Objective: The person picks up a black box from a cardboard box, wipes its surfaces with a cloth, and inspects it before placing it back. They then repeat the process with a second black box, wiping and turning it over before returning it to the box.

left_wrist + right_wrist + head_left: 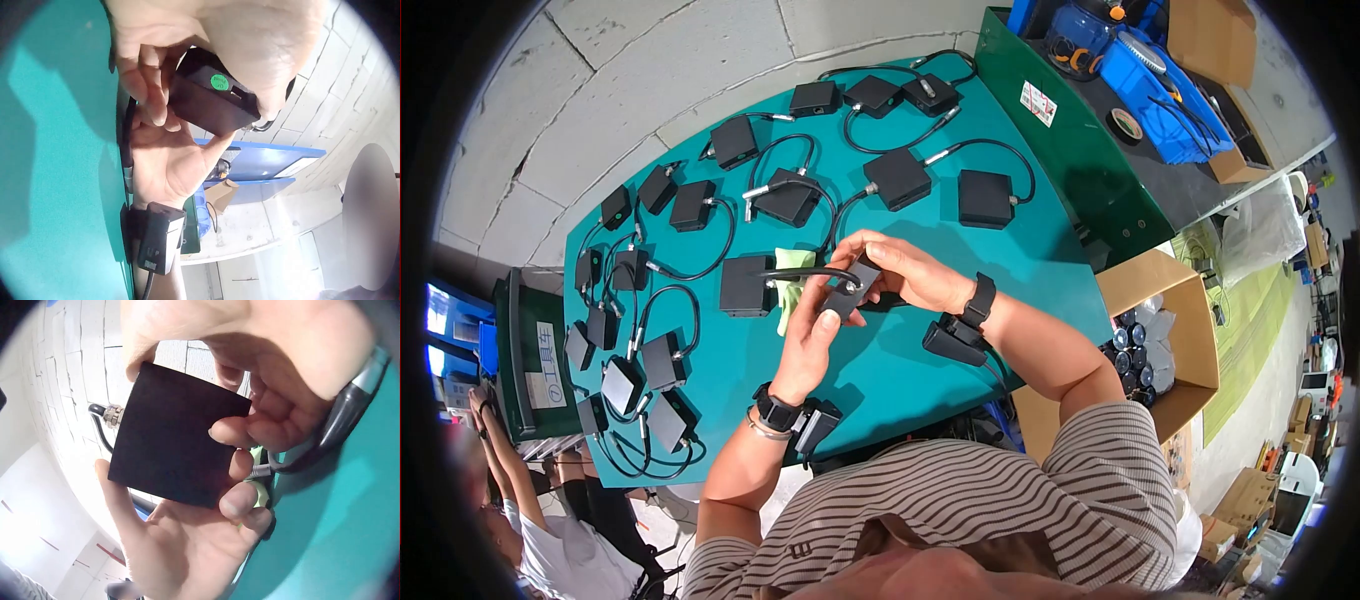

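Both hands hold a small flat black box (855,285) above the green table. A metal cable gland (113,416) with a black cable sticks out of one side. My left hand (808,335) pinches the box by its lower edges, thumb on one side and fingers on the other. From the opposite end my right hand (915,272) grips it between thumb and fingertips. In the left wrist view a green round sticker (219,82) sits beside a small slot on the box's narrow face. Just left of the hands, another black box (746,287) lies by a light green cloth (792,300).
Several black boxes with cables, such as one box (986,199), lie along the back and left of the green table (960,400). A dark green cabinet (1060,150) borders the back right. An open carton (1185,330) of dark round parts stands at right. Another person (565,550) is at lower left.
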### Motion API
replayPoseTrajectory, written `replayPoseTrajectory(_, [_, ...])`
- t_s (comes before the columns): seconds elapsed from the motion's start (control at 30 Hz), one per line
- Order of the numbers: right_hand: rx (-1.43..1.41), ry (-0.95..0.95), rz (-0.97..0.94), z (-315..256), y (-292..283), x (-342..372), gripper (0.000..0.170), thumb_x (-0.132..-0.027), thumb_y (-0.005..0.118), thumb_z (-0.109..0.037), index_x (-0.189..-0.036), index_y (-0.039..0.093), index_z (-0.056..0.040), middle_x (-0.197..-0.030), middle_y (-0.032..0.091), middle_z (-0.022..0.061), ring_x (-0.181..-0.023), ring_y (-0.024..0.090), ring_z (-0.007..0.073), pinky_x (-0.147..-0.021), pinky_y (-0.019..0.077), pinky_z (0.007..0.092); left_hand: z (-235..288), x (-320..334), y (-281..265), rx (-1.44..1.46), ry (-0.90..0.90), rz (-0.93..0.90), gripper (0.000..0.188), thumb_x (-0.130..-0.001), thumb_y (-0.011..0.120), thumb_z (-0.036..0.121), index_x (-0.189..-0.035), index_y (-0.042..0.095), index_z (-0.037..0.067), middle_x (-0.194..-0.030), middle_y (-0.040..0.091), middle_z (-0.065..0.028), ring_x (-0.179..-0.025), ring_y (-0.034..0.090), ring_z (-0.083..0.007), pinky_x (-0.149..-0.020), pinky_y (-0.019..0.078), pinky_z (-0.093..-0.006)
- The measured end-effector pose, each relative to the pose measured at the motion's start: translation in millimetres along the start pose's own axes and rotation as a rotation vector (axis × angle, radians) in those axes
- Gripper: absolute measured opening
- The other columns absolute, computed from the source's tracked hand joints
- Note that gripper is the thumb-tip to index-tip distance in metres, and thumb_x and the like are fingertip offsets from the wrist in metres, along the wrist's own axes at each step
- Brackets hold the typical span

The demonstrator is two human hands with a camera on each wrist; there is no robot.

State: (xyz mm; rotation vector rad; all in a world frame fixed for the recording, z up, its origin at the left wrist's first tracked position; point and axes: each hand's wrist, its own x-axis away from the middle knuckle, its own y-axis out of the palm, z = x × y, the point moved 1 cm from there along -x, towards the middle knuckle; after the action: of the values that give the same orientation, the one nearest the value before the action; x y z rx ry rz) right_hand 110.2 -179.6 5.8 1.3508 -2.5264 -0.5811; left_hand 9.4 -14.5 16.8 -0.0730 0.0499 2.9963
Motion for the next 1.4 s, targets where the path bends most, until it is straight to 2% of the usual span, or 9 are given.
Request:
replayPoseTrajectory(0.17, [0.054,-0.016,-0.030,-4.1,5.1,3.2,0.061,-0.091,0.052,-0.056,-0.125,0.049,-0.0068,-0.104,0.057,0.0018,-0.084,0.052,0.0097,-0.070,0.0422,0.0242,-13.7,3.0,-4.4,0.078,0.048,-0.059,0.080,-0.095,0.040,0.058,-0.140,0.028,-0.006,-0.105,0.057,-0.0148,-0.089,0.060,-0.0197,-0.077,0.0509,-0.0336])
replayPoseTrajectory(0.4, [0.111,0.024,-0.006,-4.6,8.0,4.2,0.057,-0.092,0.053,-0.053,-0.126,0.048,-0.0076,-0.101,0.057,-0.0001,-0.085,0.052,0.0074,-0.067,0.0415,0.0231,-3.8,2.9,-1.0,0.135,-0.059,-0.131,0.074,-0.097,0.038,0.054,-0.143,0.026,-0.003,-0.108,0.057,-0.0151,-0.086,0.060,-0.0181,-0.073,0.0517,-0.0315])
replayPoseTrajectory(0.47, [0.081,0.033,-0.010,-4.3,7.0,4.8,0.054,-0.093,0.052,-0.052,-0.125,0.049,-0.0081,-0.101,0.058,-0.0004,-0.086,0.052,0.0071,-0.067,0.0414,0.0229,2.7,3.3,5.6,0.045,-0.063,-0.053,0.067,-0.099,0.023,0.057,-0.114,0.054,-0.001,-0.097,0.061,-0.0102,-0.078,0.059,-0.0161,-0.072,0.0473,-0.0300])
replayPoseTrajectory(0.5, [0.059,0.038,-0.006,-4.8,6.7,5.4,0.051,-0.095,0.050,-0.050,-0.124,0.049,-0.0085,-0.100,0.058,-0.0007,-0.085,0.052,0.0065,-0.065,0.0411,0.0223,2.0,3.2,3.8,0.045,-0.063,-0.053,0.067,-0.099,0.023,0.057,-0.114,0.054,-0.001,-0.097,0.061,-0.0102,-0.078,0.059,-0.0161,-0.072,0.0473,-0.0300])
replayPoseTrajectory(0.57, [0.038,0.044,-0.003,-4.9,6.9,5.0,0.048,-0.096,0.049,-0.049,-0.123,0.050,-0.0090,-0.100,0.058,-0.0010,-0.084,0.053,0.0058,-0.063,0.0409,0.0217,-0.5,2.9,-1.0,0.129,-0.060,-0.121,0.069,-0.098,0.040,0.049,-0.143,0.026,-0.001,-0.111,0.057,-0.0138,-0.087,0.060,-0.0176,-0.074,0.0517,-0.0313])
replayPoseTrajectory(0.77, [0.004,0.009,0.053,0.9,0.9,1.1,0.042,-0.096,0.051,-0.044,-0.118,0.053,-0.0078,-0.094,0.058,-0.0018,-0.071,0.051,0.0033,-0.054,0.0390,0.0184,-5.8,4.5,-1.0,0.085,0.035,-0.078,0.057,-0.096,0.054,0.036,-0.135,0.034,-0.001,-0.114,0.056,-0.0136,-0.093,0.059,-0.0173,-0.076,0.0519,-0.0306])
replayPoseTrajectory(1.07, [0.268,-0.014,0.146,-6.0,9.2,3.6,0.039,-0.096,0.055,-0.037,-0.120,0.054,-0.0061,-0.086,0.060,-0.0005,-0.064,0.052,0.0019,-0.046,0.0404,0.0168,-3.3,4.0,-2.6,0.105,-0.049,-0.095,0.042,-0.097,0.053,0.031,-0.121,0.047,-0.003,-0.104,0.060,-0.0109,-0.086,0.060,-0.0157,-0.073,0.0511,-0.0302])
replayPoseTrajectory(1.2, [0.270,-0.051,0.168,-14.3,14.8,6.3,0.043,-0.095,0.054,-0.036,-0.129,0.049,-0.0090,-0.087,0.061,0.0009,-0.061,0.055,0.0035,-0.043,0.0428,0.0168,-2.2,5.0,-1.1,0.065,-0.077,-0.082,0.050,-0.096,0.051,0.040,-0.122,0.046,-0.003,-0.099,0.062,-0.0119,-0.084,0.061,-0.0168,-0.075,0.0497,-0.0304])
replayPoseTrajectory(1.4, [0.203,-0.093,0.212,-14.1,14.3,5.1,0.041,-0.097,0.053,-0.031,-0.134,0.046,-0.0155,-0.084,0.060,0.0025,-0.054,0.053,0.0054,-0.043,0.0435,0.0187,-6.2,2.5,-1.2,0.130,0.028,0.045,0.064,-0.090,0.065,0.022,-0.140,0.029,0.003,-0.118,0.054,-0.0109,-0.098,0.058,-0.0155,-0.079,0.0509,-0.0306])
